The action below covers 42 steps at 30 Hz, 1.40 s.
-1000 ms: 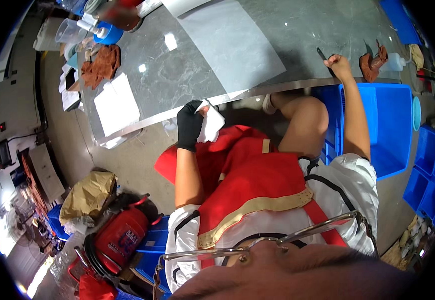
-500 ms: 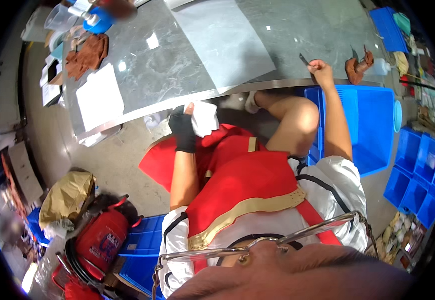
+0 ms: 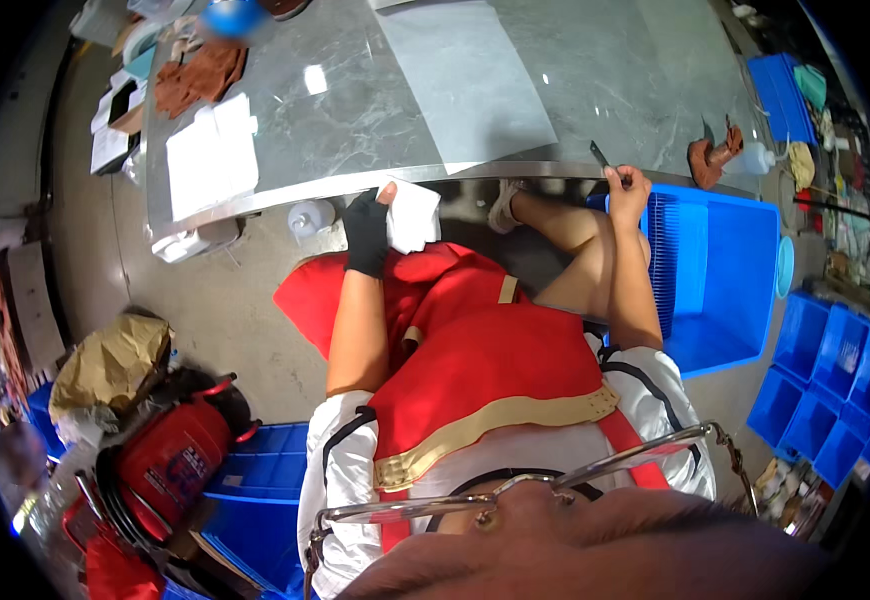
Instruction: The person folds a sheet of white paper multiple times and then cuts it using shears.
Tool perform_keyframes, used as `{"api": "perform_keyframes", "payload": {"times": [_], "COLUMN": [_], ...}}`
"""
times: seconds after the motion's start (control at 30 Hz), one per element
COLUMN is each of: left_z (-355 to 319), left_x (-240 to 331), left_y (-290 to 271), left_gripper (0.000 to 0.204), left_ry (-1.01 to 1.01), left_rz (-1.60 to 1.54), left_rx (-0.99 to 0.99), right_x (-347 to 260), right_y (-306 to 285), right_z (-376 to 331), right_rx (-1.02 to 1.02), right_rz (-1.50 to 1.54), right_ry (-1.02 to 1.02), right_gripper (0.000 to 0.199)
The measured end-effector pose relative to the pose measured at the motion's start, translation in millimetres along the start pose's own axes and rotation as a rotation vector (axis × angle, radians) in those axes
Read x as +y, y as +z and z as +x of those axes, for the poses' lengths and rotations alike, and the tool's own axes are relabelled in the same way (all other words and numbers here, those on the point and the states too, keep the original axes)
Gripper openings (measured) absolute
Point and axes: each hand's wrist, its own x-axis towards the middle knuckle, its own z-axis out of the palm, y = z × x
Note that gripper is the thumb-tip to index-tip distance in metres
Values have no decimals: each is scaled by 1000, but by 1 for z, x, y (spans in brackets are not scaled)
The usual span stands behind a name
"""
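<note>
**Holding a white cloth and a thin blade at the front edge of a grey tabletop**

Seen from above, the seated person reached both arms forward to the metal front edge of the grey marbled tabletop. The left hand, in a black glove, was closed around a folded white cloth, which sat just below the edge, touching the hand on its right side. The right hand, bare, was closed in a pinch on a thin dark blade; its long axis ran up and to the left from the fingers, its tip lying over the edge. The two hands were well apart, the cloth lying to the left of the blade, so the left hand was the nearer to the cloth and the right hand to the blade. On the tabletop lay white sheets at the left, brown rags at the far left, and a brown object at the right. A blue crate stood by the right knee, smaller blue bins further right, and a red fire extinguisher on the floor at the left.
</note>
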Motion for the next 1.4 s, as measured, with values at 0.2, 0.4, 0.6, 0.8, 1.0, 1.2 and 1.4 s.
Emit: {"api": "perform_keyframes", "payload": {"times": [0.2,0.4,0.6,0.8,1.0,1.2,1.4], "left_z": [-2,0,-2,5,5,3,-4], "left_x": [7,6,14,6,6,11,22], "left_y": [-2,-6,-5,-10,-11,-9,-2], "left_gripper": [29,30,24,18,19,18,18], "left_ry": [6,-53,-80,-43,-61,-79,-152], "left_rz": [58,5,-10,-24,-39,-56,-142], "left_rx": [1,1,-20,-50,-42,-33,19], "right_x": [-3,-93,-239,-253,-256,-260,-258], "right_y": [5,4,53,92,96,96,100], "right_z": [-9,-20,-57,-70,-70,-68,-67], "right_rx": [-81,-354,-720,-848,-838,-823,-808], "right_rz": [368,271,320,266,272,220,230], "right_ry": [317,36,-770,-1044,-1052,-1189,-1258], "right_gripper": [23,13,19,28,28,36,36]}}
